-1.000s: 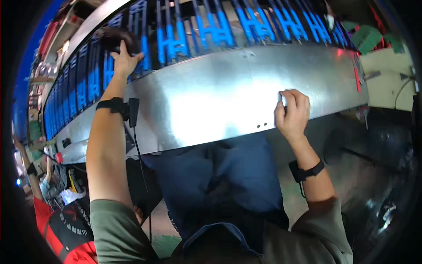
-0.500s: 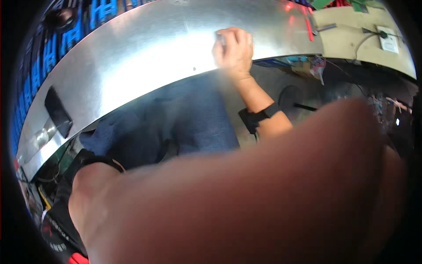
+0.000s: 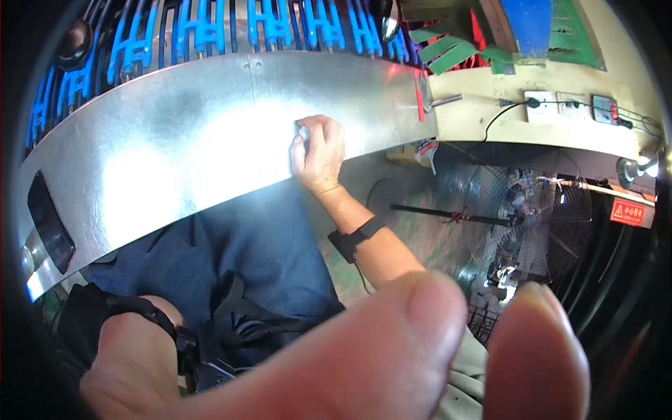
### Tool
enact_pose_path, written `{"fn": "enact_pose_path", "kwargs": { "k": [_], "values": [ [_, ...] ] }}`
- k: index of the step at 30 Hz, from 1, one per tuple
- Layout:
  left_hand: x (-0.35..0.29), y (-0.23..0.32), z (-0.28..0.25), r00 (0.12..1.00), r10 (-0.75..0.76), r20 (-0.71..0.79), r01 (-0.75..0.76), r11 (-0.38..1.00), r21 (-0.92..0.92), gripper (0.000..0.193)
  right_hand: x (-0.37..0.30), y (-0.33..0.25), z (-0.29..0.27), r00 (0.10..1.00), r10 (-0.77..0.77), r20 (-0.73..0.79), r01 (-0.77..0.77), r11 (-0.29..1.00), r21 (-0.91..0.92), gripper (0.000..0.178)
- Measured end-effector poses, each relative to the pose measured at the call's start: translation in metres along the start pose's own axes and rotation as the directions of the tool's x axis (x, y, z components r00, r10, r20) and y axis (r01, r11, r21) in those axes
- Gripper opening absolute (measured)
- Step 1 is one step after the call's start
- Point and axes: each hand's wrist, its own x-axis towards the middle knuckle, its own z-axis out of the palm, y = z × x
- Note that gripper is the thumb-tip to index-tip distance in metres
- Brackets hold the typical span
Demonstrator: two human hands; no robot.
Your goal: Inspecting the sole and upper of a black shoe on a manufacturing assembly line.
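Note:
My left hand (image 3: 371, 350) is raised very close to the camera and fills the lower middle, large and blurred. Its thumb and one finger stand apart, with nothing visible between them. A black strap (image 3: 185, 343) circles the left wrist. My right hand (image 3: 322, 150) rests at the near edge of a shiny metal table (image 3: 231, 91). Its fingers are curled around a small pale piece (image 3: 304, 133), mostly hidden, whose kind I cannot make out. The right forearm wears a black band with a small box (image 3: 350, 241).
A black phone-like slab (image 3: 50, 220) lies at the table's left end. Blue slotted racks (image 3: 199, 28) line the far side. At the right are a red-handled tool (image 3: 421, 98), wall sockets (image 3: 540, 105) with a cable, and a caged fan (image 3: 528, 217) below.
The view has shifted, showing more racks, sockets and the fan. My left hand has moved, so its thumb and finger now show apart. My right hand still grips the small piece at the table edge.

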Motion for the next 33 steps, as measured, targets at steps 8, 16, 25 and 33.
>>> {"fn": "enact_pose_path", "kwargs": {
  "k": [8,16,25,33],
  "values": [
    [-0.001,0.004,-0.029,0.993,0.036,-0.113,-0.036,0.999,0.001,0.038,0.0,-0.004,-0.002,1.0,0.007,-0.009,-0.007,1.0,0.002,0.028],
    [-0.002,0.007,-0.048,0.977,0.07,-0.2,-0.072,0.997,-0.001,0.037,0.002,-0.005,-0.003,1.0,0.028,-0.007,-0.028,1.0,-0.004,0.026],
    [-0.025,0.011,-0.058,0.936,0.079,-0.343,-0.084,0.996,-0.002,0.036,0.002,0.0,0.0,0.998,-0.038,0.054,0.038,0.999,-0.007,0.028],
    [-0.028,0.013,-0.07,0.922,0.083,-0.377,-0.086,0.996,0.009,0.034,0.003,-0.005,-0.002,0.998,-0.024,0.057,0.024,1.0,0.0,0.027]
  ]
}}
